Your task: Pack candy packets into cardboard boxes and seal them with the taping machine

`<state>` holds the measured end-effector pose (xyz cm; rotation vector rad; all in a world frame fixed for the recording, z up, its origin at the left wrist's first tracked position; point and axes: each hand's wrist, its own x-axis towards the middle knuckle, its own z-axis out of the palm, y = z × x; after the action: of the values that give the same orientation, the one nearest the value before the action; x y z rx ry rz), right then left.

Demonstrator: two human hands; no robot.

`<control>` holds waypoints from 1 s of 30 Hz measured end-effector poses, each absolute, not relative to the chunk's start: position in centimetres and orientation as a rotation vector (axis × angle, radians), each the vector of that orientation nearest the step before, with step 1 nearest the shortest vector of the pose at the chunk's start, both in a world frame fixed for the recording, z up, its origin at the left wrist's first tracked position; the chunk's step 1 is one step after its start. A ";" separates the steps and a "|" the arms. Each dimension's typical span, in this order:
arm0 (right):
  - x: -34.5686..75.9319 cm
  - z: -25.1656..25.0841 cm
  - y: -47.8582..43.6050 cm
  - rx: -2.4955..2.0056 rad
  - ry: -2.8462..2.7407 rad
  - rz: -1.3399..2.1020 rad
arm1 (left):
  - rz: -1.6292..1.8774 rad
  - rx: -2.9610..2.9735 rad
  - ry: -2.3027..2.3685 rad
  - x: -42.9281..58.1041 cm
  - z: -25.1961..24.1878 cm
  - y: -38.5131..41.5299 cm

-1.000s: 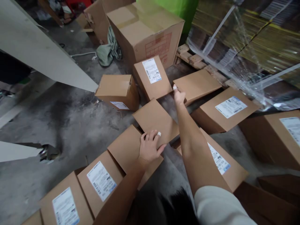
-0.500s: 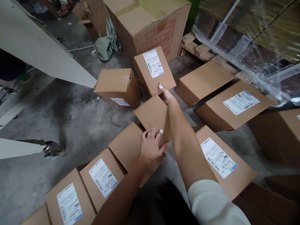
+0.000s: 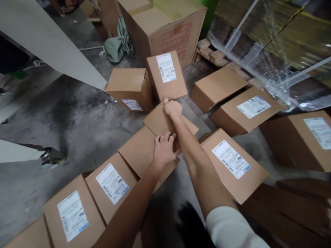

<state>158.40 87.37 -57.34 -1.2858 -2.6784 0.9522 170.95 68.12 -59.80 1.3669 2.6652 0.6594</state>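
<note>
My left hand lies on an unlabelled cardboard box, fingers bent and spread, thumb apart, near the seam with the box beyond. Ahead of it, my right hand is closed over the top of that farther unlabelled box, at its far edge. Something small and white shows at a right fingertip; what the fingers grip is hidden. Just beyond stands a cardboard box with a shipping label. My right forearm covers part of the farther unlabelled box.
Labelled boxes run down to the lower left. More boxes stand on the right. A large carton is at the back, beside a wooden pallet with a plastic-wrapped load. A green cloth lies on the floor. White panels jut in from the left.
My right hand has moved left and off the labelled box's top, its fingers now curled at the unlabelled box's far edge. My left hand stays on the box. The view has shifted slightly.
</note>
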 end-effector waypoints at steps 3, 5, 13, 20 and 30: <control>158.7 -56.9 85.0 -1.242 -2.744 0.922 | 0.631 1.347 2.679 171.2 -59.8 67.3; 159.3 -56.7 84.3 -1.209 -2.799 0.971 | 0.641 1.330 2.695 171.4 -59.8 66.7; 155.7 -56.9 87.7 -1.206 -2.342 0.644 | 0.677 1.395 2.691 171.4 -61.0 66.1; 150.9 -55.1 90.4 -1.429 -2.436 0.949 | 0.676 1.471 2.710 171.2 -61.7 65.7; 152.8 -50.5 95.6 -1.042 -3.017 0.748 | 0.746 1.477 2.738 171.3 -61.5 65.8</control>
<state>152.80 95.62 -50.50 -1.0421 -3.0166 0.7483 171.32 65.84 -61.49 1.4767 2.7382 0.7461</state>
